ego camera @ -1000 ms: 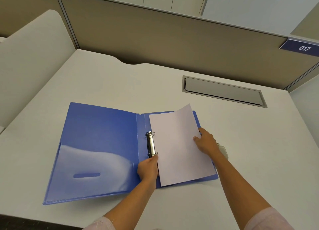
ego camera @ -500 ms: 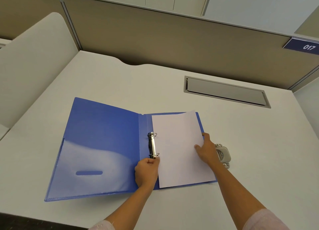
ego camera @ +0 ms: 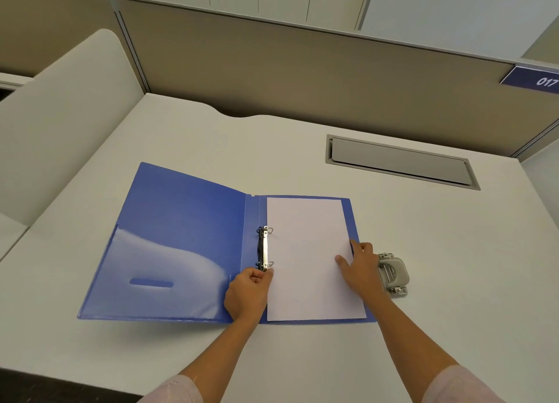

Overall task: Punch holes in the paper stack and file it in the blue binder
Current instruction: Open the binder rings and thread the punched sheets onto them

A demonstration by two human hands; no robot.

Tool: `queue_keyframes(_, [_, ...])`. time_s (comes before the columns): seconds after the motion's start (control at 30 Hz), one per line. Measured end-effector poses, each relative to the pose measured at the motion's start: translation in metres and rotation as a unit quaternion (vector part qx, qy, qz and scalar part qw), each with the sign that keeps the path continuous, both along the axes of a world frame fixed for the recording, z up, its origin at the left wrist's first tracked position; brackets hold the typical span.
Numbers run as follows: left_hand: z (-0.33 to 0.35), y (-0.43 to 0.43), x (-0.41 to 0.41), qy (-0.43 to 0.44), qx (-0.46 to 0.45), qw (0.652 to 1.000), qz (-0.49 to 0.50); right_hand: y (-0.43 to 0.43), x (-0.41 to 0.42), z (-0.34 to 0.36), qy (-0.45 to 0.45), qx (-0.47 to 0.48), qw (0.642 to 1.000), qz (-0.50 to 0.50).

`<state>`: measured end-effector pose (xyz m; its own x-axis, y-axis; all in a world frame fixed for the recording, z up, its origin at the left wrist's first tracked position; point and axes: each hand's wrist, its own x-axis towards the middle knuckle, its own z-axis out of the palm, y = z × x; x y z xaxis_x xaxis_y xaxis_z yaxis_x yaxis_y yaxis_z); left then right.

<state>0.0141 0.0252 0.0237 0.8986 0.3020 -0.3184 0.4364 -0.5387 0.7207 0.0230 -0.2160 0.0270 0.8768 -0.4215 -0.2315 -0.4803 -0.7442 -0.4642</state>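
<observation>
- White desk (ego camera: 302, 148) in a cubicle, beige partition (ego camera: 302, 69) behind, closed cable hatch (ego camera: 399, 163) set into the top at far right
- blue binder (ego camera: 181, 236) lies open flat near the front edge, spine running away from the camera
- paper stack (ego camera: 308, 251) sits on the binder's right half, square to the cover, left edge touching the ring mechanism (ego camera: 263, 251)
- left hand (ego camera: 246, 293): fingers curled, thumb and forefinger pinching at the lower end of the ring mechanism. Can't tell if it also has the sheet edge
- right hand (ego camera: 360, 269): thumb flat on top of the stack, fingers at its right edge, apparently tucked under, so it holds the stack
- step, as I read it: seating the punched edge on the two rings, then closing them. Punching looks done, filing nearly so
- to do it well: keep the right hand steadying the stack so the sheets don't fan, and get both holes over the prongs before snapping shut. One missed prong tears the edge
- whether the prongs are through the holes: too small to tell
- contents: binder holds only the stack. Clear pocket (ego camera: 157, 281) on the left cover shows glare, nothing else I can make out
- hole punch (ego camera: 393, 274) sits just beside the right hand, off the binder, untouched
</observation>
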Motion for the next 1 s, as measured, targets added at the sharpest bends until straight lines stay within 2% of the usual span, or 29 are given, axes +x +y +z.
queue_keyframes(0.23, [-0.002,0.018,0.017,-0.034,0.021,0.998,-0.053,0.01,-0.001,-0.005,-0.029,0.032,0.999,-0.008])
queue_keyframes(0.43, [-0.008,0.028,0.021,-0.037,-0.06,0.995,-0.073,0.02,-0.001,-0.005,-0.065,-0.066,0.996,0.012])
queue_keyframes(0.7, [0.004,0.045,0.05,-0.092,-0.125,0.988,-0.024,0.039,-0.001,-0.009,-0.079,-0.049,0.993,0.074])
queue_keyframes(0.87, [0.013,0.045,0.087,-0.104,-0.1,0.987,-0.069,0.07,0.03,0.006,-0.142,0.043,0.985,0.094])
queue_keyframes(1.0, [0.01,0.041,0.102,-0.074,-0.017,0.991,-0.115,0.099,0.06,0.017,-0.138,0.071,0.982,0.111])
